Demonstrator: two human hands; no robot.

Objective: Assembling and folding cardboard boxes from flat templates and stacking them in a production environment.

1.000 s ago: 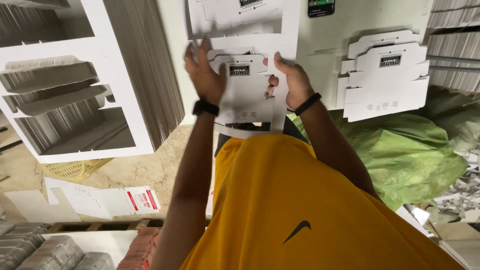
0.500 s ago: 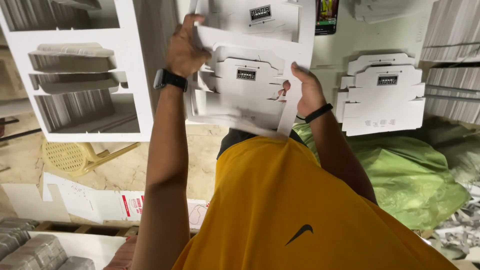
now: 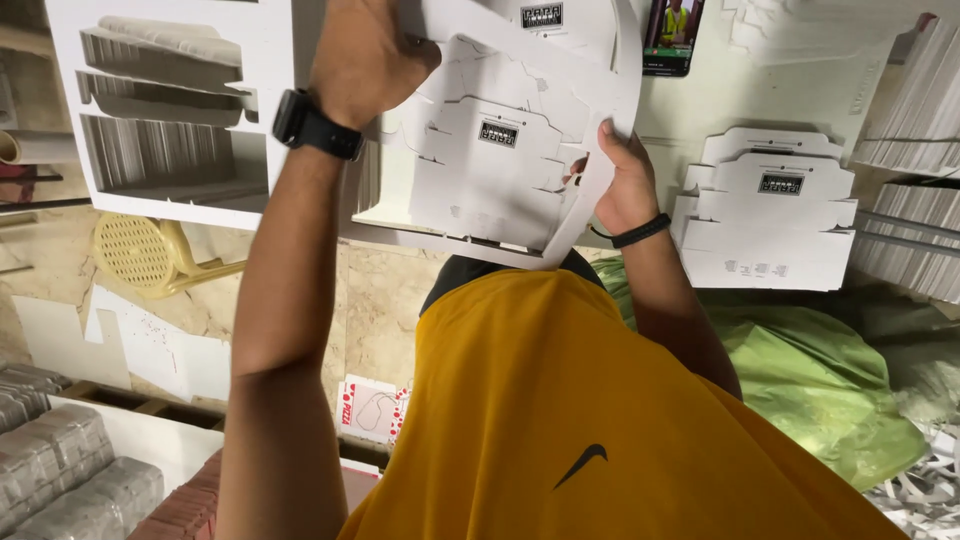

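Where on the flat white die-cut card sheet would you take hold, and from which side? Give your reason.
Judging by its pose, take the die-cut card sheet at opposite outer edges, as the left hand and right hand do. It is thin, wide and bowing, so a two-sided grip probably keeps it flat.

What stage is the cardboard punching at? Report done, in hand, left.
Done: a stack of punched blanks lies at right, and emptied frames stand at left. In hand: the left hand and right hand hold a die-cut sheet, its blank not yet out. Left: apparently the piled sheets at far right.
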